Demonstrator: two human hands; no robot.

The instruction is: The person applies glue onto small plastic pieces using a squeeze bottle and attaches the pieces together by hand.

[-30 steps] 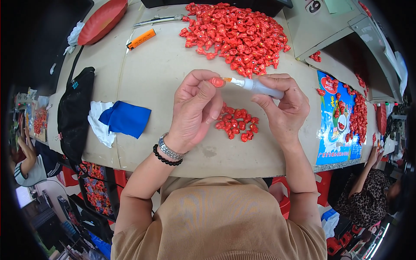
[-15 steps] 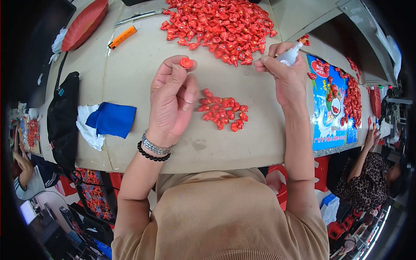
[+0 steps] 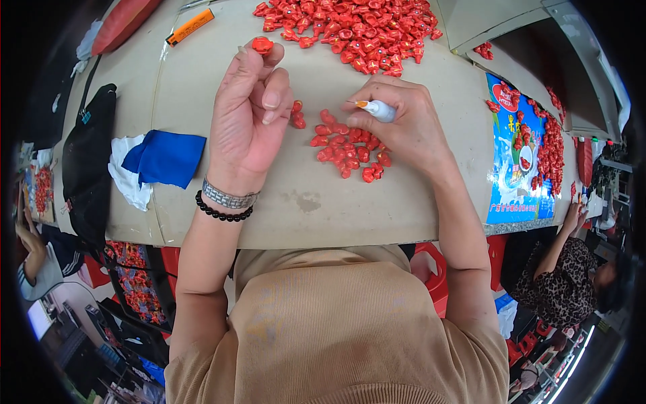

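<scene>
Between the thumb and forefinger of my left hand (image 3: pixel 250 111) is a small red plastic piece (image 3: pixel 262 45), held above the table. My right hand (image 3: pixel 402 124) grips a small white squeeze bottle (image 3: pixel 381 111) with an orange collar and a thin needle tip, which points left. Under and beside the right hand lies a small group of red pieces (image 3: pixel 346 151), partly covered by its fingers. Farther back is a big heap of similar red pieces (image 3: pixel 356 30), some with yellow marks.
An orange box-cutter-like bar (image 3: pixel 190 27) lies back left. A blue cloth (image 3: pixel 165 158) on white cloth and a black bag (image 3: pixel 91 161) are at left. At right, red pieces lie on a blue printed sheet (image 3: pixel 501 192); a person in leopard print (image 3: pixel 562 273) sits beyond.
My right hand has come left and nearer with the bottle, its tip now turned left toward my left hand. My left hand has shifted left and farther away, still pinching the red piece.
</scene>
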